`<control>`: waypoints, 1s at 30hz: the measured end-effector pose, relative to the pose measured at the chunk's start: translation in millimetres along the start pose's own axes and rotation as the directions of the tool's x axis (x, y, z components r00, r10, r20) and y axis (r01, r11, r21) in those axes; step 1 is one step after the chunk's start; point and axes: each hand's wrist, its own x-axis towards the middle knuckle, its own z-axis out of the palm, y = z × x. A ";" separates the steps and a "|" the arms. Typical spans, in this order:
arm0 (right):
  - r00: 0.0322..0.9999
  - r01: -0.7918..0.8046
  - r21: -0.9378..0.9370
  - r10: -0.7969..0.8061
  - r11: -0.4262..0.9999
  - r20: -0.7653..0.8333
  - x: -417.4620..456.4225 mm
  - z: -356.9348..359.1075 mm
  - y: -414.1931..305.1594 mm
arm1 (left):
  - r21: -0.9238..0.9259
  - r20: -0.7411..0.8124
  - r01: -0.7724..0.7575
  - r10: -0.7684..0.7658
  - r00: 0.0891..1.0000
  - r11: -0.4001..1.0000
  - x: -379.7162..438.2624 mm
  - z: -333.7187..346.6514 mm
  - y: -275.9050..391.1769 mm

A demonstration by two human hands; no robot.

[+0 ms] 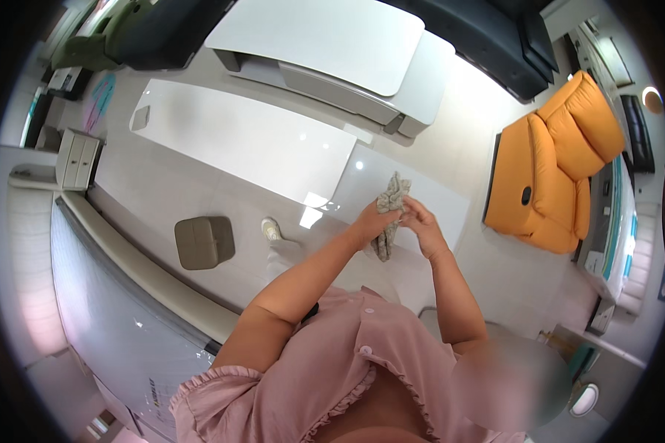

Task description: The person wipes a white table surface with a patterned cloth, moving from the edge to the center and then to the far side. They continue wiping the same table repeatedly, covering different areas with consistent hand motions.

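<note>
A crumpled, patterned grey-beige cloth (393, 197) is bunched up in my left hand (372, 220), which is closed around its middle. Its lower end hangs below the fist. My right hand (423, 226) is at the cloth's right side, fingers curled and fingertips at its edge; whether they pinch the fabric is hidden. Both hands are over the lower, greyish end section (432, 194) of a long glossy white table (244, 138).
Beyond stands another white table (316, 39) with drawers. An orange recliner (548, 171) is at the right, dark sofas (476, 33) at the back. On the left are a brown cube stool (197, 243), a bed with a plastic-covered mattress (116, 310) and a nightstand (77, 160).
</note>
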 end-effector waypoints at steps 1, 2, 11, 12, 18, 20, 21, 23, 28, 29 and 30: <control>0.996 0.049 -0.056 -0.053 0.997 -0.073 -3.4 4.9 -5.9 | 0.000 -0.017 -0.052 0.052 0.999 0.999 -13.1 1.1 7.3; 0.983 0.095 -0.114 -0.111 0.989 -0.143 -7.0 11.4 -14.1 | -0.095 0.004 -0.014 0.014 1.000 0.995 -26.2 0.6 18.0; 0.999 0.039 0.166 -0.033 0.985 -0.039 -1.9 144.3 -61.6 | -0.500 0.261 0.106 0.033 0.965 0.860 -85.2 -102.1 51.0; 0.998 0.060 0.142 -0.058 0.988 -0.019 2.2 162.0 -69.0 | -0.492 0.264 0.089 0.050 0.963 0.866 -93.0 -118.4 58.5; 0.985 0.162 0.070 -0.156 0.984 -0.078 14.5 267.8 -78.5 | -0.400 0.141 -0.036 0.100 0.985 0.916 -159.6 -195.4 93.5; 0.982 0.151 0.046 -0.144 0.987 -0.121 14.6 299.5 -79.2 | -0.414 0.111 -0.067 0.124 0.986 0.908 -173.2 -218.2 92.9; 0.973 0.169 0.031 -0.162 0.985 -0.165 12.6 313.8 -81.6 | -0.439 0.094 -0.082 0.136 0.986 0.895 -177.8 -225.5 90.9; 0.949 0.200 -0.004 -0.195 0.980 -0.248 12.7 339.5 -87.6 | -0.475 0.064 -0.049 0.090 0.994 0.879 -185.6 -244.8 88.5; 0.946 0.229 -0.062 -0.238 0.971 -0.221 22.5 369.6 -110.9 | -0.561 -0.046 -0.001 -0.030 0.999 0.828 -209.3 -283.4 105.5; 0.950 0.231 -0.082 -0.243 0.969 -0.197 28.9 377.1 -112.6 | -0.571 -0.070 -0.008 -0.039 0.997 0.821 -214.2 -292.1 108.9; 0.953 0.237 -0.103 -0.252 0.966 -0.166 36.7 385.4 -116.2 | -0.578 -0.104 -0.050 -0.013 0.994 0.814 -215.1 -302.9 108.8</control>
